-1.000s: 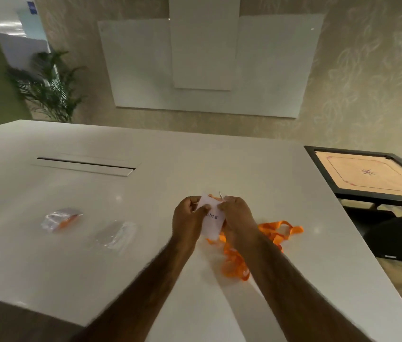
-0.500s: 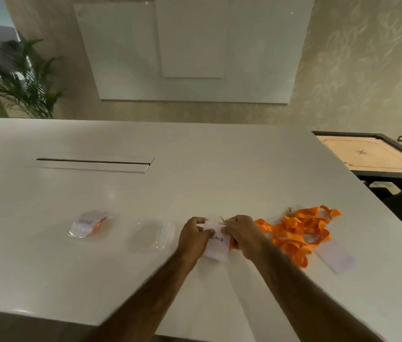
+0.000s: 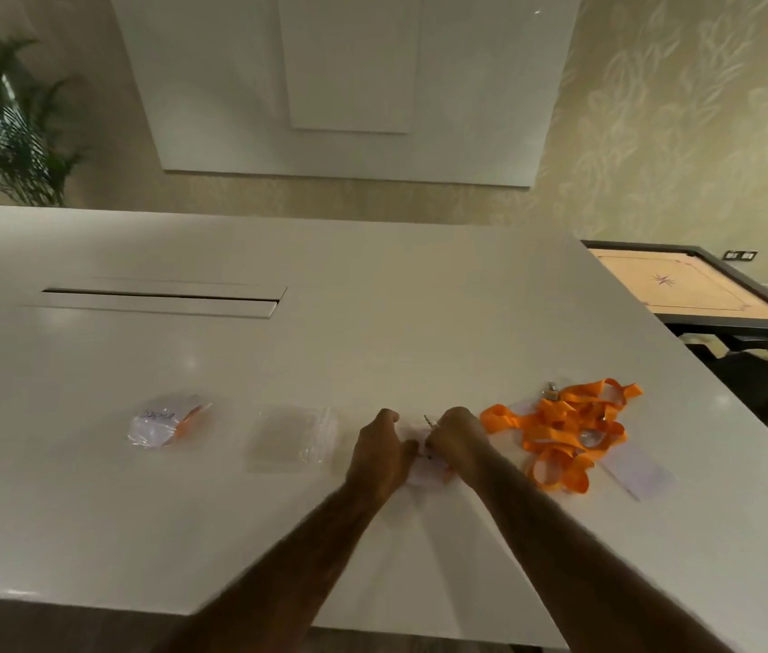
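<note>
Both my hands meet over a white name card (image 3: 424,474) lying low on the white table (image 3: 372,332). My left hand (image 3: 384,452) grips the card's left edge with curled fingers. My right hand (image 3: 460,440) pinches its top right, where a small metal clip (image 3: 429,420) sticks up. Most of the card is hidden under my hands. A heap of orange lanyards (image 3: 561,431) lies just right of my right hand.
A clear empty badge sleeve (image 3: 292,435) lies left of my hands, and a finished badge with an orange strap (image 3: 165,422) further left. Another white card (image 3: 641,473) sits beside the lanyards. A cable slot (image 3: 160,301) is set in the table; a carrom board (image 3: 688,289) stands at right.
The card and both hands have dropped from held up to down at the table surface. The view has swung, so the lanyard heap now shows to the right.
</note>
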`<state>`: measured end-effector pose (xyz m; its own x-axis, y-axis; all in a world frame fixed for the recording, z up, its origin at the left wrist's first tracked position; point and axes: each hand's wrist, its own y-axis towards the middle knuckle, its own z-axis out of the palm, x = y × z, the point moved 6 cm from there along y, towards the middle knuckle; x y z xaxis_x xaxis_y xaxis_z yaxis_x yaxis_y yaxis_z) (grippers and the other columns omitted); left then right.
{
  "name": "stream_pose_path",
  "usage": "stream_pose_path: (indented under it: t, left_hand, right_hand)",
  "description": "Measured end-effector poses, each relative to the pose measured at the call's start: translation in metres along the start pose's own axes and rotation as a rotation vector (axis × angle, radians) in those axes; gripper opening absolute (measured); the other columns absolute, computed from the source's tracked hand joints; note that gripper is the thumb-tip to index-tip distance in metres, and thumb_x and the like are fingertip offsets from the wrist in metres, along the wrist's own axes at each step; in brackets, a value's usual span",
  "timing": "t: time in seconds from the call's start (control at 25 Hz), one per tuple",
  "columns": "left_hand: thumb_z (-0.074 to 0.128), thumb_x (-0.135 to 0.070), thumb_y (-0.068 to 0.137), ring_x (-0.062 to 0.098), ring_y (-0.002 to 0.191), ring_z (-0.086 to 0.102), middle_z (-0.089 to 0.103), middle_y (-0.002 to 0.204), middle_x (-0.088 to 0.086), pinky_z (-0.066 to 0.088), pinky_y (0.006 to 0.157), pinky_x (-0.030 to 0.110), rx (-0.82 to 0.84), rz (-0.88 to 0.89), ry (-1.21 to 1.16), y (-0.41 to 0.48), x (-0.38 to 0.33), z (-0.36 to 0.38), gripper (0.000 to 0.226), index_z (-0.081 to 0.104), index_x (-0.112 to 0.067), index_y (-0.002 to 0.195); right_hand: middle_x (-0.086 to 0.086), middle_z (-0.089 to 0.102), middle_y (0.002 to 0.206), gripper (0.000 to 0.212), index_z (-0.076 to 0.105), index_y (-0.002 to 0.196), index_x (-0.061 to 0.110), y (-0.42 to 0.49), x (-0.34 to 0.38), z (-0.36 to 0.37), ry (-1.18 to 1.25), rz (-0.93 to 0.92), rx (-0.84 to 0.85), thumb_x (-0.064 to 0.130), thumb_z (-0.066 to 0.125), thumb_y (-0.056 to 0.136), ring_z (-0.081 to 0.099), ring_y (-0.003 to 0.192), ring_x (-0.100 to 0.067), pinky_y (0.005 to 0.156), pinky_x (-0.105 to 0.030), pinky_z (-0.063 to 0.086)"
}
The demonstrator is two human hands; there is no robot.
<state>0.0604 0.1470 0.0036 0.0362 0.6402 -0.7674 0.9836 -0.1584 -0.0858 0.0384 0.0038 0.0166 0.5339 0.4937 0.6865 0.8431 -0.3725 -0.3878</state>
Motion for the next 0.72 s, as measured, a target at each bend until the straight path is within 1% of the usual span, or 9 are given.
stream_pose_path:
  t: [0.08, 0.2, 0.28, 0.4, 0.44, 0.52, 0.6, 0.68, 0.72]
  left_hand:
    - [0.064, -0.031, 0.089, 0.025, 0.114, 0.063, 0.063, 0.128, 0.008, 0.052, 0.095, 0.037, -0.009, 0.019, 0.118, -0.003, -0.001, 0.0, 0.05, 0.054, -0.013, 0.134]
    - [0.056, -0.043, 0.094, 0.027, 0.12, 0.054, 0.051, 0.13, 0.008, 0.049, 0.093, 0.04, -0.02, 0.022, 0.287, -0.01, -0.003, -0.001, 0.046, 0.055, -0.015, 0.131]
    - [0.052, -0.046, 0.096, 0.027, 0.119, 0.05, 0.051, 0.126, 0.008, 0.045, 0.095, 0.04, -0.105, 0.088, 0.405, -0.014, -0.006, -0.012, 0.044, 0.057, -0.015, 0.127]
    - [0.05, -0.04, 0.099, 0.026, 0.115, 0.049, 0.054, 0.122, 0.005, 0.041, 0.098, 0.039, -0.3, 0.298, 0.549, -0.014, -0.009, -0.042, 0.034, 0.061, -0.017, 0.122]
    - [0.051, -0.036, 0.1, 0.026, 0.118, 0.05, 0.056, 0.125, 0.006, 0.04, 0.101, 0.039, -0.347, 0.355, 0.546, -0.012, -0.005, -0.055, 0.032, 0.063, -0.016, 0.122]
    - [0.049, -0.031, 0.103, 0.031, 0.134, 0.045, 0.053, 0.141, 0.011, 0.033, 0.112, 0.041, -0.375, 0.387, 0.549, -0.004, 0.014, -0.079, 0.035, 0.062, -0.014, 0.131]
    - [0.038, -0.034, 0.107, 0.03, 0.153, 0.021, 0.031, 0.163, 0.009, 0.016, 0.123, 0.043, -0.288, 0.295, 0.578, 0.005, 0.047, -0.096, 0.046, 0.047, -0.017, 0.148]
    - [0.023, -0.04, 0.109, 0.023, 0.156, -0.004, 0.003, 0.17, 0.001, -0.002, 0.126, 0.045, -0.143, 0.205, 0.572, 0.008, 0.08, -0.103, 0.053, 0.023, -0.024, 0.16]
    - [0.018, -0.042, 0.108, 0.022, 0.156, -0.01, -0.006, 0.17, -0.001, -0.008, 0.125, 0.046, -0.08, 0.181, 0.586, 0.008, 0.092, -0.104, 0.055, 0.012, -0.027, 0.161]
  right_hand:
    - [-0.013, 0.062, 0.107, 0.029, 0.063, 0.112, 0.005, -0.002, 0.001, -0.002, -0.083, -0.03, -0.099, 0.009, 0.065, 0.083, 0.068, 0.086, -0.029, 0.066, -0.042, 0.062]
    - [-0.013, 0.053, 0.123, 0.039, 0.061, 0.12, 0.012, -0.003, 0.002, -0.009, -0.14, -0.067, -0.171, 0.014, 0.066, 0.081, 0.06, 0.107, -0.033, 0.088, -0.047, 0.057]
    - [-0.013, 0.055, 0.124, 0.041, 0.061, 0.122, 0.013, 0.0, 0.005, -0.014, -0.122, -0.102, -0.169, 0.018, 0.067, 0.082, 0.06, 0.108, -0.032, 0.091, -0.044, 0.056]
    - [-0.013, 0.057, 0.124, 0.041, 0.062, 0.122, 0.013, 0.001, 0.019, -0.026, -0.149, -0.152, -0.194, 0.022, 0.064, 0.083, 0.059, 0.11, -0.033, 0.094, -0.043, 0.054]
    - [-0.013, 0.056, 0.124, 0.038, 0.063, 0.121, 0.014, 0.001, 0.027, -0.029, -0.173, -0.178, -0.22, 0.022, 0.062, 0.084, 0.058, 0.111, -0.033, 0.095, -0.043, 0.053]
    - [-0.01, 0.056, 0.125, 0.033, 0.064, 0.119, 0.017, -0.003, 0.044, -0.025, -0.223, -0.273, -0.257, 0.02, 0.058, 0.087, 0.056, 0.114, -0.032, 0.098, -0.041, 0.049]
    - [-0.004, 0.058, 0.13, 0.034, 0.063, 0.121, 0.024, -0.01, 0.067, -0.007, -0.277, -0.441, -0.221, 0.015, 0.053, 0.089, 0.055, 0.119, -0.028, 0.101, -0.039, 0.045]
    - [0.001, 0.055, 0.141, 0.048, 0.059, 0.133, 0.028, -0.022, 0.087, 0.026, -0.402, -0.659, -0.087, 0.007, 0.046, 0.092, 0.051, 0.129, -0.024, 0.108, -0.038, 0.041]
    - [0.002, 0.049, 0.149, 0.056, 0.052, 0.142, 0.028, -0.028, 0.095, 0.045, -0.517, -0.769, -0.013, 0.003, 0.043, 0.093, 0.045, 0.136, -0.024, 0.112, -0.039, 0.037]
